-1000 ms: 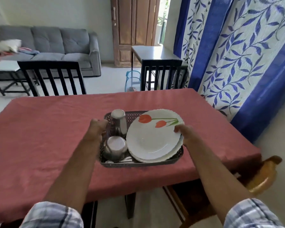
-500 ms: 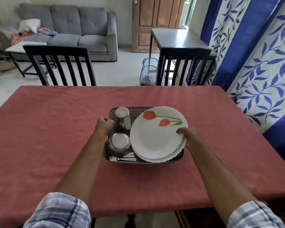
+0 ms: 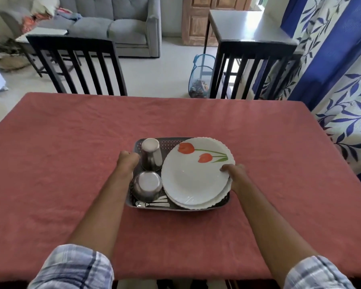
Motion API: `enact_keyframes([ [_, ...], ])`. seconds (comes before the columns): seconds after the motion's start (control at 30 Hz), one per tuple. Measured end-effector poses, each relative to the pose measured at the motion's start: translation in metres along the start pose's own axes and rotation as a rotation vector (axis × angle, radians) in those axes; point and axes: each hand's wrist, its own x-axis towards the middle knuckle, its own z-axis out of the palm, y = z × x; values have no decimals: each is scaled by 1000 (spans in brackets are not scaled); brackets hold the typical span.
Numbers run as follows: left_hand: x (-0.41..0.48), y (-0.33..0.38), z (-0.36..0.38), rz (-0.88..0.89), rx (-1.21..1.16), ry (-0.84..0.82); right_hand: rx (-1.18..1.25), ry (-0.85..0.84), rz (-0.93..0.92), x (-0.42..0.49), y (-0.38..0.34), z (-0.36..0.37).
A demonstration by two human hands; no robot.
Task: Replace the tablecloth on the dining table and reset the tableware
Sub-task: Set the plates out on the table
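With the red tablecloth point(image 3: 71, 163) covering the table, the left hand point(image 3: 127, 161) and right hand point(image 3: 236, 174) each grip, fingers curled, a side rim of the tray point(image 3: 175, 207) of plates point(image 3: 194, 178) and steel cups point(image 3: 151, 155) at mid-table; the reset step probably next requires release, then distribution of the tableware.

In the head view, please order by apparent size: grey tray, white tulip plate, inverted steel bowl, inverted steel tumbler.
1. grey perforated tray
2. white round tulip plate
3. inverted steel bowl and inverted steel tumbler: alike, unranked
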Motion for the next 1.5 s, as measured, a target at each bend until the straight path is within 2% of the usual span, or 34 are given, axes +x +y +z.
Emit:
enact_keyframes([
  [0.13, -54, 29, 0, 102, 200, 198, -96, 10, -84, 0, -2, 3],
  [0.2, -72, 40, 3, 254, 240, 329, -152, 30, -146, 0, -3, 5],
  [0.27, -84, 44, 12, 488, 239, 380, -238, 55, -199, -2, -5, 5],
  [0.37, -102, 44, 32, 778, 229, 335, -362, 110, -236, -4, -9, 7],
  [0.5, -125, 28, 64, 923, 236, 93, -514, 126, -319, -11, -20, 9],
  [0.6, -129, 5, 78, 826, 203, -33, -582, 76, -421, -17, -24, 10],
  [0.8, -126, -29, 83, 651, 226, -67, -426, -63, -500, -34, -26, 14],
  [0.97, -122, -22, 82, 538, 237, -88, -234, 3, -417, -37, -31, 13],
  [1.1, -123, -15, 80, 513, 268, -43, -190, 41, -439, -38, -47, -1],
  [1.2, -125, -3, 79, 405, 135, -41, -58, 29, -430, -43, -69, -24],
  [1.23, -125, 4, 78, 287, -12, -137, -10, 10, -409, -45, -76, -32],
  [1.3, -127, 17, 76, 24, -457, -513, 50, -28, -363, -48, -89, -48],
  [1.37, -131, 29, 73, -133, -769, -790, 78, -44, -329, -48, -96, -60],
  [1.5, -146, 46, 78, -142, -893, -889, 15, -38, -356, -48, -91, -71],
])
